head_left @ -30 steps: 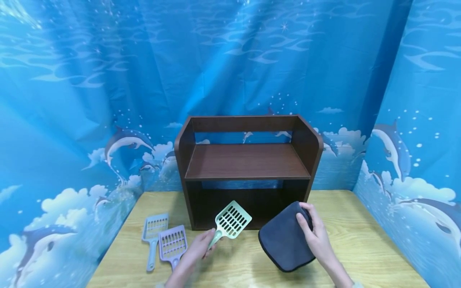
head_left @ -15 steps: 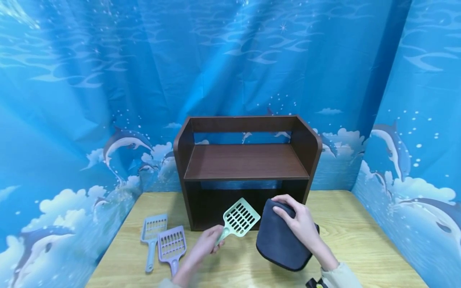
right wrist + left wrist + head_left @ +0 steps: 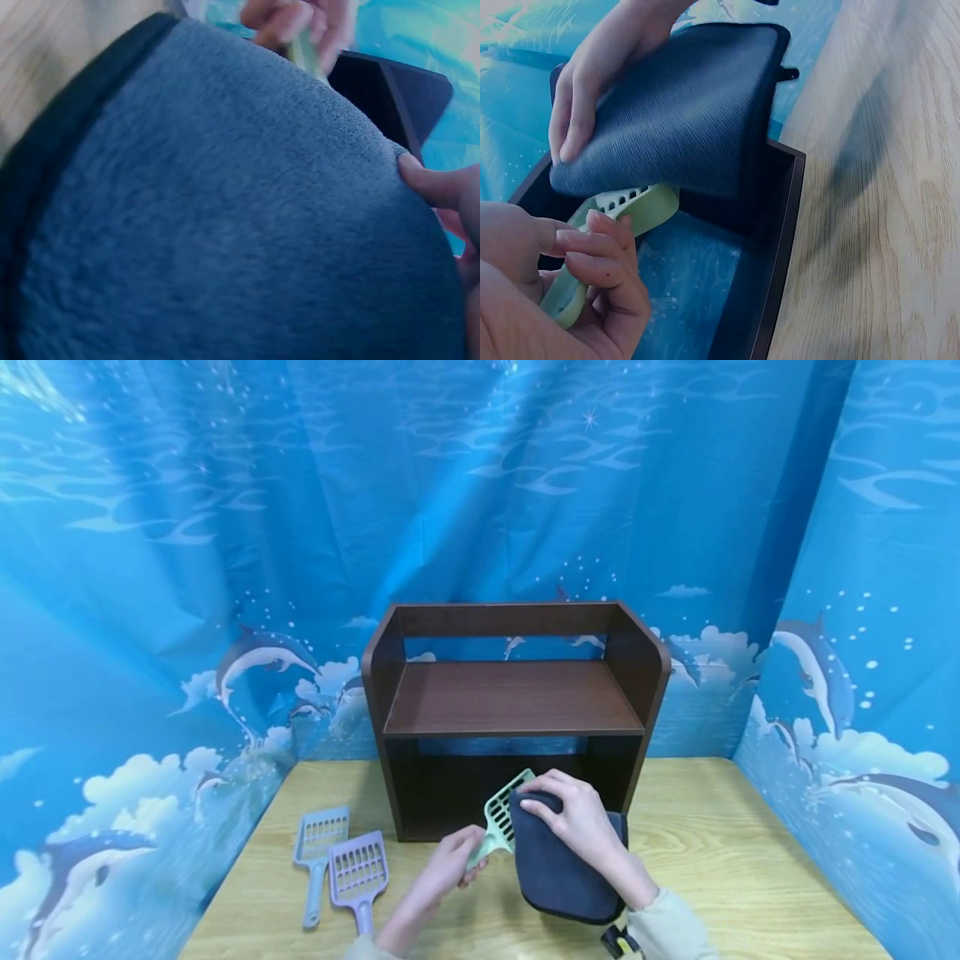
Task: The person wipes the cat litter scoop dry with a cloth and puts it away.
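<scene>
My left hand [image 3: 452, 857] grips the handle of a light green litter scoop [image 3: 498, 814], its slotted head tilted up in front of the shelf's lower opening. My right hand [image 3: 576, 820] holds a dark blue soft pouch [image 3: 558, 881] by its upper edge, thumb on one face. In the head view the pouch overlaps the right part of the scoop's head. The left wrist view shows the pouch [image 3: 682, 112] with a grained face, black trim and a small tab, close over the scoop [image 3: 652, 208]. Fuzzy cloth on the pouch [image 3: 225, 195] fills the right wrist view.
A dark brown two-tier shelf [image 3: 517, 697] stands at the back middle of the wooden table [image 3: 735, 860]. Left of my left hand lie a light blue litter scoop [image 3: 316, 868] and a purple litter scoop [image 3: 362, 872]. A blue ocean-print curtain [image 3: 480, 485] encloses the table.
The pouch has moved left with my right hand, which now grips higher over its top edge. The green scoop has moved right, and its head is now partly behind the pouch.
</scene>
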Available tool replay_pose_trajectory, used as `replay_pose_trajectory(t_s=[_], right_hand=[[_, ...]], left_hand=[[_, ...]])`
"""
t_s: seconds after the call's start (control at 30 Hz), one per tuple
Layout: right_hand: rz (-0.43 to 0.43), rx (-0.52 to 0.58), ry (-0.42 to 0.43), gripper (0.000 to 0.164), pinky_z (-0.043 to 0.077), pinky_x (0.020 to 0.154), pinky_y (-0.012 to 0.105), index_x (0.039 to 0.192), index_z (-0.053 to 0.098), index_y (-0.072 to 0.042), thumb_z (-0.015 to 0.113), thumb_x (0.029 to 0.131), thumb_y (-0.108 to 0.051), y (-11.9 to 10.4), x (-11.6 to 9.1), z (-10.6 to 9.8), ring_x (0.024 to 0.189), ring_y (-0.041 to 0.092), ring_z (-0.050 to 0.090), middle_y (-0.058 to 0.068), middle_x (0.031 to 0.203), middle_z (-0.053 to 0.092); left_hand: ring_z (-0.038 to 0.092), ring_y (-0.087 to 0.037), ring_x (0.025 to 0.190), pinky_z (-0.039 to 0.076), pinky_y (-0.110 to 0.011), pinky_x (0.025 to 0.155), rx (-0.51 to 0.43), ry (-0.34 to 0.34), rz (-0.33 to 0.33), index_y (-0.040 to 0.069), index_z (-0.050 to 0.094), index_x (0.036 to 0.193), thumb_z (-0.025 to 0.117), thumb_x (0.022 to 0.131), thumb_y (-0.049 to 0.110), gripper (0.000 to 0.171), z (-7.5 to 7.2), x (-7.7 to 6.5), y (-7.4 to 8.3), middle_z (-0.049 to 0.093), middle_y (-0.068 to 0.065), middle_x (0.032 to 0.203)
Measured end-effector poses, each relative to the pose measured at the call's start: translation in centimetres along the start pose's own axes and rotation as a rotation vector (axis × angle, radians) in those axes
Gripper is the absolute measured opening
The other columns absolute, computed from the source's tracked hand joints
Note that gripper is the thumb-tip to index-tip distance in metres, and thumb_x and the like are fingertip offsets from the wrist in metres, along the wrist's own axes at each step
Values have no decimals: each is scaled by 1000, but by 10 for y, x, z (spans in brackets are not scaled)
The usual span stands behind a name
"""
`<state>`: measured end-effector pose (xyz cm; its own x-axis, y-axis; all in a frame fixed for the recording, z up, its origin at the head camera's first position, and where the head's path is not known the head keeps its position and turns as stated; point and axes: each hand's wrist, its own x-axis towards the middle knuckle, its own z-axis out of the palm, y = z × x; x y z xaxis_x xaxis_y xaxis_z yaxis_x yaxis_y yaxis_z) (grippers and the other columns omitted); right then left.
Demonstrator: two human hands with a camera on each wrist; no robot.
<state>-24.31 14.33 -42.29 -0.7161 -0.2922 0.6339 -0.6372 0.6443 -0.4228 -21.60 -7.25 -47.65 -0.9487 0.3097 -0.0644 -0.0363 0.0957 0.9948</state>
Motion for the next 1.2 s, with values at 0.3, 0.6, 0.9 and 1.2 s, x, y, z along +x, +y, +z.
replay_pose_trajectory(t_s=[0.3, 0.6, 0.9, 1.2], right_hand=[[4, -100, 86, 16, 49, 66, 22, 88, 68, -30, 75, 75, -34, -8, -11, 27, 80, -3, 59, -21, 85, 61], [43, -189, 296, 18, 48, 56, 26, 80, 66, -24, 79, 71, -31, 1, -13, 25, 69, 7, 64, -12, 80, 65], [137, -235, 357, 16, 46, 53, 32, 79, 66, -24, 78, 72, -31, 11, -10, 13, 65, 14, 64, -11, 81, 66], [42, -227, 321, 16, 47, 53, 28, 82, 71, -26, 78, 71, -34, 3, -9, 21, 64, 8, 64, -14, 80, 67]], left_hand=[[35, -6, 46, 27, -16, 41, 10, -34, 69, 0, 51, 90, 42, 97, 37, 39, 12, 2, 5, 46, 0, 65], [32, -4, 44, 26, -15, 40, -20, -68, 60, -1, 52, 92, 42, 97, 35, 38, 14, 1, 6, 45, 2, 64], [33, -4, 44, 26, -15, 40, -36, -67, 35, 0, 54, 94, 42, 97, 37, 38, 13, -3, 5, 45, 2, 63], [33, -5, 44, 26, -16, 39, -62, -92, 61, 0, 53, 96, 44, 96, 39, 39, 17, 1, 7, 45, 0, 64]])
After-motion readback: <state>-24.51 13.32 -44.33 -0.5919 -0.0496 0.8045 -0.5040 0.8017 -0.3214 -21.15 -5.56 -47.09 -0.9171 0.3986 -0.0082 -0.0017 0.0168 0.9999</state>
